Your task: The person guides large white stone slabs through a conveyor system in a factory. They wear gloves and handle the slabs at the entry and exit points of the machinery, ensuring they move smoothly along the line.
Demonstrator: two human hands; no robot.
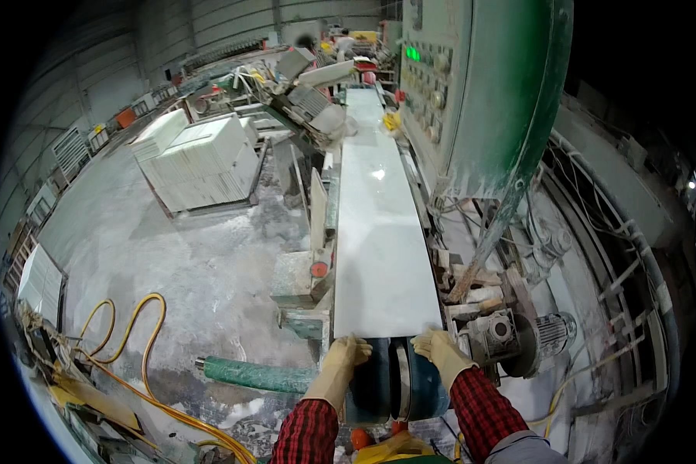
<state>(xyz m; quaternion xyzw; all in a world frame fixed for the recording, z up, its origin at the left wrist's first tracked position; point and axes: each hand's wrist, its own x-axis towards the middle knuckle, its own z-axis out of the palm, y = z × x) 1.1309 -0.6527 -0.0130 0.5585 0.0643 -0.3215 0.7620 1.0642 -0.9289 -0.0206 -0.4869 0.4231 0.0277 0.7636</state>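
Note:
A long white slab, smooth and shiny, lies along a narrow conveyor in front of me. My left hand, in a cream glove, grips the slab's near edge at its left corner. At the right corner my right hand, gloved alike, has its fingers bent at the same edge. The undersides of both hands' grips are hidden. Between my wrists, just below the slab, show the dark rollers or belt end of the conveyor.
A green control cabinet with buttons towers at the right, above a motor. Stacked white slabs stand on the floor at the left. A green tube and a yellow hose lie nearer. People are far ahead.

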